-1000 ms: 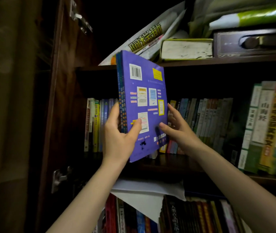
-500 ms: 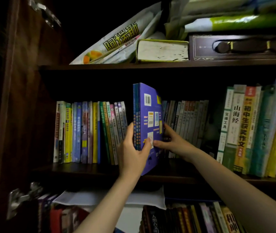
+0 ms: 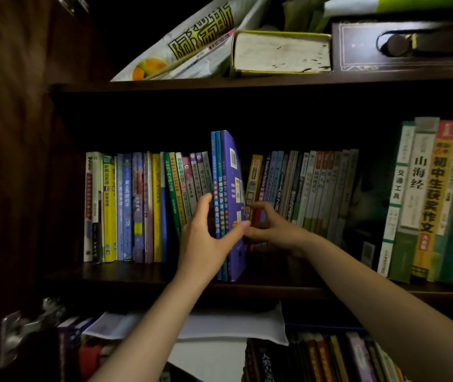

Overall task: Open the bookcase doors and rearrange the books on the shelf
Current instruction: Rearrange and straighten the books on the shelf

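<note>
On the middle shelf (image 3: 137, 272), a row of thin books (image 3: 148, 208) stands left of the purple book bundle (image 3: 226, 205). The left hand (image 3: 206, 241) grips the bundle, fingers on its spine side, thumb across the purple cover. The bundle stands upright, its bottom at the shelf's front edge. Right of it, the right hand (image 3: 269, 230), fingers curled, presses against the neighbouring books (image 3: 302, 188); taller books (image 3: 429, 199) stand farther right.

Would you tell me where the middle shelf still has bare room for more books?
A dark gap lies between the grey-green spines and the tall books at right. Crowded from the left row to the purple books, which both hands hold.
</note>
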Demonstrator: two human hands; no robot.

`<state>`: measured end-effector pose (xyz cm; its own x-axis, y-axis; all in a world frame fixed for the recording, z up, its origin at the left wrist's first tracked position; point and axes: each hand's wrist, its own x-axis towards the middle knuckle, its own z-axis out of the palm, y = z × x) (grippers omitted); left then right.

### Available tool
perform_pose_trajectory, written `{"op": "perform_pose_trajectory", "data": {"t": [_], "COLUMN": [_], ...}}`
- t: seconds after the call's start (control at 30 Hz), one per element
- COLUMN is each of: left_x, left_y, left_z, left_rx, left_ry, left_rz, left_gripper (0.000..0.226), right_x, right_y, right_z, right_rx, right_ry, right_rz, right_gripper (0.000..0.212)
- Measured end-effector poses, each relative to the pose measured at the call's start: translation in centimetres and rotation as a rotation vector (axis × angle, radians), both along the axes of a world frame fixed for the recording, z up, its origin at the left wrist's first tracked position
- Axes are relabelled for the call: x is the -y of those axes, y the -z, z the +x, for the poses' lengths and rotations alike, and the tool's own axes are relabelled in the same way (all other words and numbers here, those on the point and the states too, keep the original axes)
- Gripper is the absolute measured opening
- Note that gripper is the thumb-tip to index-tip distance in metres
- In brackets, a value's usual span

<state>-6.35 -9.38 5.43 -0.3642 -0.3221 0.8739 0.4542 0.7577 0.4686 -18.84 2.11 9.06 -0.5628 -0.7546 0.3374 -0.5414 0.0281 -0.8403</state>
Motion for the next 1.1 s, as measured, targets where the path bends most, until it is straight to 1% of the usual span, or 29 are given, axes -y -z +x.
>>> {"op": "perform_pose_trajectory", "data": {"t": [0.07, 0.1, 0.13, 0.2, 0.23, 0.27, 0.3, 0.33, 0.4, 0.43, 0.53, 0.63, 0.73, 0.83, 0.9, 0.93, 1.0, 1.03, 1.1], "left_x": [0.8, 1.2, 1.4, 1.8, 2.0, 2.2, 2.3, 2.4, 2.6, 2.7, 3.1, 2.9, 2.8, 3.7, 4.8, 5.3, 6.2, 6.5, 7.0], "left_y": [-0.2, -0.3, -0.5, -1.0, -1.2, -1.4, -1.5, -1.6, -1.6, -1.6, -1.8, -2.5, -2.6, -1.8, -1.1, -0.9, -0.8, -0.8, -0.7], "left_z": [0.3, 0.5, 0.8, 1.2, 1.3, 1.3, 1.3, 1.3, 0.9, 0.8, 0.5, 0.4, 0.8, 1.9, 2.5, 2.8, 3.3, 3.4, 3.5], "left_rx": [0.063, 0.088, 0.098, 0.11, 0.11, 0.101, 0.089, 0.073, 0.05, 0.037, 0.002, 0.012, 0.047, 0.043, 0.004, 0.012, 0.091, 0.138, 0.189], "left_ry": [0.087, 0.116, 0.135, 0.146, 0.145, 0.139, 0.137, 0.138, 0.122, 0.104, -0.022, -0.18, -0.21, -0.21, -0.243, -0.252, -0.243, -0.236, -0.227], "left_rz": [0.035, 0.055, 0.058, 0.034, 0.023, 0.009, -0.007, -0.018, -0.039, -0.049, -0.102, -0.172, -0.214, -0.166, -0.102, -0.06, 0.007, 0.01, -0.036], "left_gripper": [0.076, 0.078, 0.073, 0.057, 0.056, 0.061, 0.064, 0.062, 0.054, 0.056, 0.07, 0.075, 0.083, 0.085, 0.09, 0.094, 0.102, 0.103, 0.097], "right_x": [-0.3, -0.6, -0.9, -1.6, -1.8, -1.9, -1.7, -1.5, -0.5, 0.0, 0.8, 1.0, 0.9, 0.9, 1.1, 1.2, 1.4, 1.5, 1.6], "right_y": [0.0, 0.0, -0.1, -0.2, -0.2, -0.1, 0.1, 0.3, 0.8, 0.9, 0.8, 0.4, 0.5, 0.8, 1.1, 1.2, 1.4, 1.4, 1.0], "right_z": [0.3, 0.5, 0.8, 1.4, 1.8, 2.3, 2.6, 3.0, 3.5, 3.6, 3.6, 3.6, 4.2, 4.0, 3.9, 3.9, 3.5, 3.4, 3.5], "right_rx": [0.007, 0.007, -0.002, -0.032, -0.048, -0.076, -0.112, -0.145, -0.205, -0.233, -0.266, -0.262, -0.258, -0.202, -0.143, -0.123, -0.114, -0.111, -0.122], "right_ry": [-0.037, -0.049, -0.054, -0.083, -0.119, -0.159, -0.19, -0.212, -0.217, -0.204, -0.178, -0.165, -0.139, -0.115, -0.11, -0.114, -0.112, -0.103, -0.075], "right_rz": [0.01, 0.019, 0.034, 0.085, 0.109, 0.134, 0.162, 0.178, 0.152, 0.137, 0.162, 0.181, 0.168, 0.119, 0.101, 0.108, 0.13, 0.143, 0.182], "right_gripper": [0.053, 0.055, 0.064, 0.094, 0.11, 0.125, 0.136, 0.14, 0.124, 0.118, 0.116, 0.117, 0.117, 0.112, 0.104, 0.099, 0.098, 0.1, 0.103]}}
